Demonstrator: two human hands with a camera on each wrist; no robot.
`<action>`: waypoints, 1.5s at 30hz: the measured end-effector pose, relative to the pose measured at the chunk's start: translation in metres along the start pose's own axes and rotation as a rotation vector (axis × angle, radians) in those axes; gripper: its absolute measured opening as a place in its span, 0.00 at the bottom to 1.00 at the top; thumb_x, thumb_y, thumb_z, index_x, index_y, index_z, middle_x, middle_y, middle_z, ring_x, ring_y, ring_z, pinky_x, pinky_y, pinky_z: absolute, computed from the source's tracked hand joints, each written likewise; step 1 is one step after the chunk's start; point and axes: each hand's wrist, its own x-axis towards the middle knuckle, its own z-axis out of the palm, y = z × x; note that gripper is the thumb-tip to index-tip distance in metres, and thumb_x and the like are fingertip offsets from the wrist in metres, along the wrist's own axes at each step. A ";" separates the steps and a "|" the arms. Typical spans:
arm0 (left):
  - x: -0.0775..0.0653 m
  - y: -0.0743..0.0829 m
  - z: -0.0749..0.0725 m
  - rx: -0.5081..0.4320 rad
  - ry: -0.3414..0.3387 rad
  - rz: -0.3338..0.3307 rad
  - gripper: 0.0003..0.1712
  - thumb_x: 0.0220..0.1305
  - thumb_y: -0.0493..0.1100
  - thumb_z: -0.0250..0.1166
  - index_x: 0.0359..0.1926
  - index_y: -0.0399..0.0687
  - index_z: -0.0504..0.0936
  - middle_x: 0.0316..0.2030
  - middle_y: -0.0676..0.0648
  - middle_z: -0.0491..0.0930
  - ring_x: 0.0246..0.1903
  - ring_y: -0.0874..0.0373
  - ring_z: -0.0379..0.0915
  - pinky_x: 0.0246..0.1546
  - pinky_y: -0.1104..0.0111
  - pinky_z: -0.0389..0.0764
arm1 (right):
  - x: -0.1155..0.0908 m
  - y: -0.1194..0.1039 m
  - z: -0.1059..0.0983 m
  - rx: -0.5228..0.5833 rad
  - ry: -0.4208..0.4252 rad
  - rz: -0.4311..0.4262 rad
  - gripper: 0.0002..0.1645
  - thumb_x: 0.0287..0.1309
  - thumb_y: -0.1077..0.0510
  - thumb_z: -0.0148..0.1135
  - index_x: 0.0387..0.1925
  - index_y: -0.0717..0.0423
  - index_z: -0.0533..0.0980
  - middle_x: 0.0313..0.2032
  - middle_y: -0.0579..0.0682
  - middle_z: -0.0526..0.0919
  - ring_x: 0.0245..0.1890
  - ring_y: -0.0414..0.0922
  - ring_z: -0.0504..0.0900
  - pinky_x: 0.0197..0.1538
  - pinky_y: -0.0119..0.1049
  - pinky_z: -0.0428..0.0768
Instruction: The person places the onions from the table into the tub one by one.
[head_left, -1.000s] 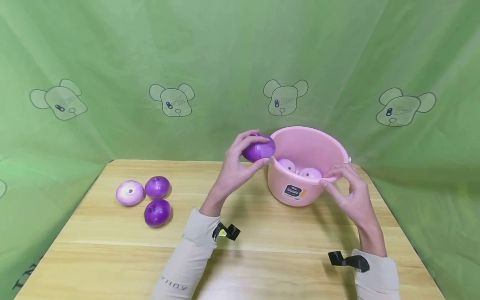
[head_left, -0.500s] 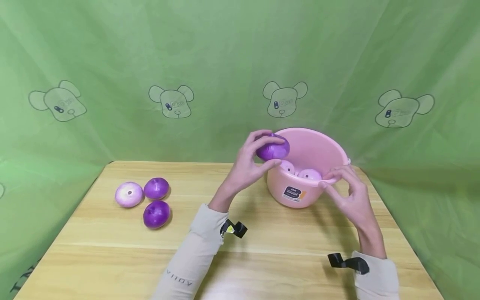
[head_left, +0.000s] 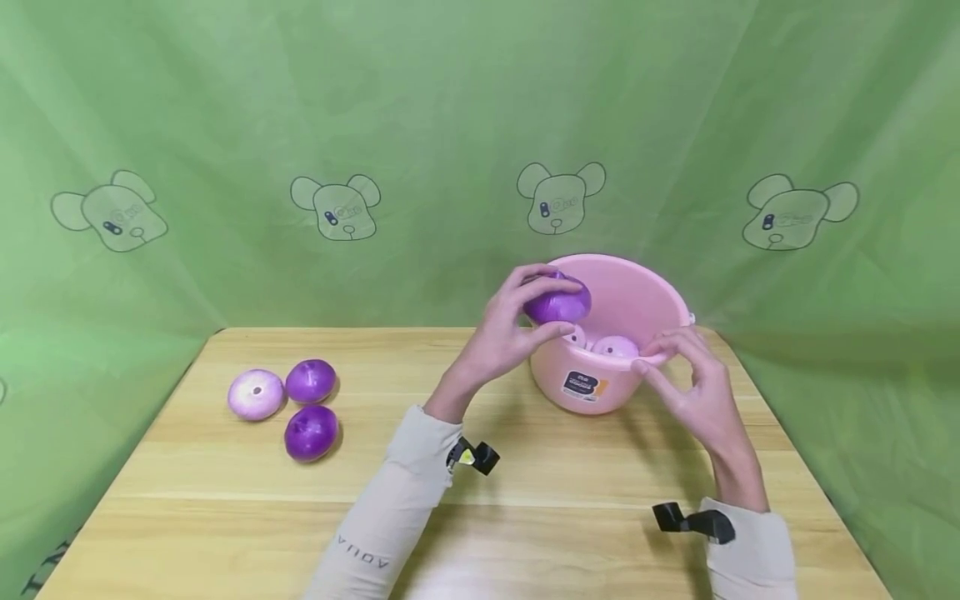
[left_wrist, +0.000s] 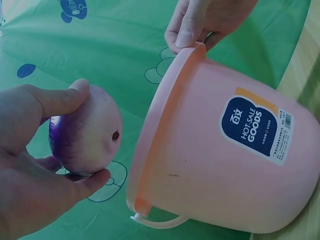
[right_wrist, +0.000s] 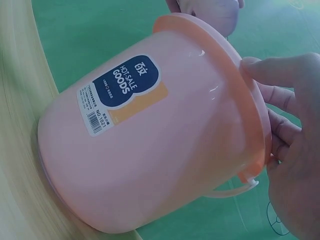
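In the head view, we saw the left hand (head_left: pixel 510 329) hold a purple onion (head_left: pixel 561 303) at the mouth of the pink bucket (head_left: pixel 551 379) while the right hand (head_left: pixel 697 392) pinched its rim (head_left: pixel 611 364), presumably for steadiness. Inside we made out two pale onions (head_left: pixel 617 347); three onions (head_left: pixel 311 381) lay on the table (head_left: pixel 225 533). From the left wrist, we found fingers and thumb parted round the onion, clear of the rim; from the right wrist, they closed over it.
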 end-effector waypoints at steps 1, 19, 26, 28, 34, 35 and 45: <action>0.001 0.000 0.001 0.004 -0.002 -0.004 0.27 0.62 0.43 0.75 0.61 0.53 0.82 0.69 0.42 0.66 0.66 0.52 0.65 0.61 0.61 0.79 | 0.000 0.000 0.000 0.002 0.002 0.000 0.14 0.51 0.75 0.72 0.41 0.66 0.81 0.46 0.58 0.80 0.59 0.42 0.72 0.76 0.40 0.56; 0.012 -0.003 0.016 0.063 -0.054 0.023 0.27 0.65 0.45 0.72 0.65 0.52 0.79 0.71 0.44 0.65 0.66 0.53 0.66 0.58 0.68 0.78 | 0.000 0.001 0.000 -0.015 -0.006 -0.006 0.11 0.53 0.73 0.72 0.38 0.63 0.80 0.47 0.59 0.80 0.58 0.41 0.72 0.76 0.41 0.54; 0.014 -0.007 0.020 0.071 -0.053 0.031 0.27 0.65 0.43 0.72 0.64 0.50 0.79 0.71 0.44 0.66 0.66 0.53 0.67 0.61 0.68 0.76 | 0.000 0.002 0.000 -0.011 -0.006 -0.010 0.12 0.52 0.74 0.73 0.38 0.63 0.81 0.46 0.51 0.81 0.59 0.41 0.72 0.77 0.43 0.53; 0.016 -0.007 0.020 0.075 -0.057 0.040 0.26 0.65 0.42 0.73 0.64 0.49 0.80 0.70 0.44 0.67 0.66 0.53 0.67 0.62 0.68 0.75 | 0.000 0.003 0.000 -0.012 -0.007 -0.012 0.12 0.52 0.74 0.73 0.38 0.63 0.81 0.46 0.50 0.81 0.59 0.41 0.71 0.77 0.44 0.53; 0.020 -0.008 0.025 0.110 -0.064 0.044 0.24 0.62 0.38 0.74 0.60 0.47 0.83 0.69 0.45 0.70 0.67 0.54 0.65 0.64 0.70 0.72 | 0.001 0.005 -0.002 -0.014 -0.004 -0.018 0.13 0.52 0.74 0.72 0.39 0.63 0.81 0.46 0.48 0.80 0.58 0.41 0.71 0.78 0.48 0.51; 0.020 -0.008 0.026 0.112 -0.064 0.044 0.24 0.61 0.38 0.75 0.59 0.47 0.84 0.68 0.45 0.70 0.67 0.54 0.65 0.64 0.71 0.72 | 0.001 0.005 -0.002 -0.014 -0.004 -0.020 0.13 0.52 0.74 0.72 0.39 0.64 0.81 0.46 0.48 0.80 0.58 0.41 0.72 0.78 0.48 0.51; 0.019 -0.010 0.030 0.142 -0.030 0.018 0.17 0.60 0.32 0.73 0.51 0.44 0.86 0.65 0.42 0.75 0.69 0.54 0.64 0.75 0.55 0.57 | 0.001 0.003 -0.002 -0.010 -0.004 -0.022 0.12 0.53 0.73 0.73 0.39 0.63 0.81 0.46 0.49 0.81 0.60 0.47 0.72 0.78 0.52 0.53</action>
